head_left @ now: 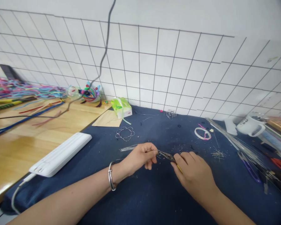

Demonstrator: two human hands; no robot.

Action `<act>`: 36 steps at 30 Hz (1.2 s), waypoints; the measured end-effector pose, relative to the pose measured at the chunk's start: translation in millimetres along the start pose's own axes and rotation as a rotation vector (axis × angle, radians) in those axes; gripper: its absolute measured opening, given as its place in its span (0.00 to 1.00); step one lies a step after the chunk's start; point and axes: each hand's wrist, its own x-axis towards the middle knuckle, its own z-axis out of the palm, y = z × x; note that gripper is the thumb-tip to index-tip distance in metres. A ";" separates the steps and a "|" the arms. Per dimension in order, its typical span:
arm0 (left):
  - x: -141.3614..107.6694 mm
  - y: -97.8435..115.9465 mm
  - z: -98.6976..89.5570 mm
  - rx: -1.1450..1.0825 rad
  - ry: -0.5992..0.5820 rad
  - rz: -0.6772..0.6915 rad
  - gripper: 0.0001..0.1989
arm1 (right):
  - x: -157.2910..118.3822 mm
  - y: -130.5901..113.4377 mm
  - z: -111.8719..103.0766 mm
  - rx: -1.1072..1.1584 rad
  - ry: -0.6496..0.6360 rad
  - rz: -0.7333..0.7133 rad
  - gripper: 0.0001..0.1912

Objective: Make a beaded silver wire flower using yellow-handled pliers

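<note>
Your right hand (194, 170) is wrapped round the yellow-handled pliers (167, 156), fingers curled. Your left hand (145, 156) pinches a thin piece (158, 152) between thumb and forefinger right at the pliers' tip; too small to tell more. Pliers sit between your hands, over the cloth, tip pointing left; can't tell if their jaws are closed.

Around you: white wall (147, 65) with dark grid lines at the back, dark blue cloth (152, 193) under both hands, wooden table (84, 112) to your left. White power strip (61, 153) lies along the cloth's left edge, cable at its near end. Long silver wires (234, 140) run down your right side, purple-handled scissors (250, 168) near them. White mug (245, 126) is far right; green tissue pack (121, 107) is near the wall, by a brown sheet (106, 120). Short wire bundle (126, 149) lies just beyond your left hand, flower-shaped wire (120, 134) further back. White ring (196, 135) is beyond your right hand, small wire pile (218, 153) nearer you. Smallest: black ring (179, 126) toward the wall
</note>
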 end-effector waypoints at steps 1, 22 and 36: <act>-0.1 0.2 0.5 -0.003 0.001 0.004 0.11 | 0.0 0.1 -0.1 0.004 -0.004 0.002 0.11; -1.6 -0.8 7.0 -0.097 -0.045 0.017 0.12 | 2.0 0.0 -2.3 -0.061 0.036 -0.004 0.11; -3.0 -1.5 10.8 -0.215 -0.053 -0.043 0.13 | 3.1 0.3 -3.6 -0.118 0.046 -0.040 0.10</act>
